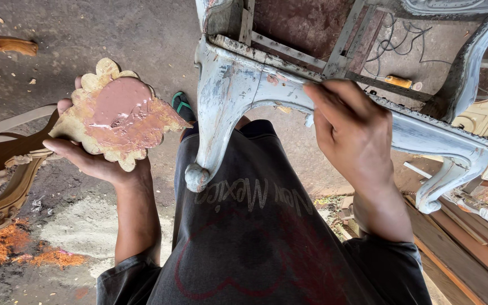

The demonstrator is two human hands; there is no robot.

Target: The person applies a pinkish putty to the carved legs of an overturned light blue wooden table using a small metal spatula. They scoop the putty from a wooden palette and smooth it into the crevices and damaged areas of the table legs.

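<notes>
Head view: you look down past your dark shirt (pixel 255 243) at both hands.
Left hand (pixel 94 161): palm up at the left, cupped under a scalloped, crusted slab (pixel 114 116).
Slab contents: a smooth mound of pinkish-brown putty (pixel 121 104) lies on top; no rim holds it.
Right hand (pixel 351 133): fingers pinched narrow, tips pressed to the chair rail; you cannot tell what they hold.
Chair frame (pixel 244 85): whitish, carved, upturned; its rail runs left to right, the curved leg (pixel 213 135) pointing near, toward you.
Floor (pixel 86 34): orange sawdust (pixel 7 245) near left.
</notes>
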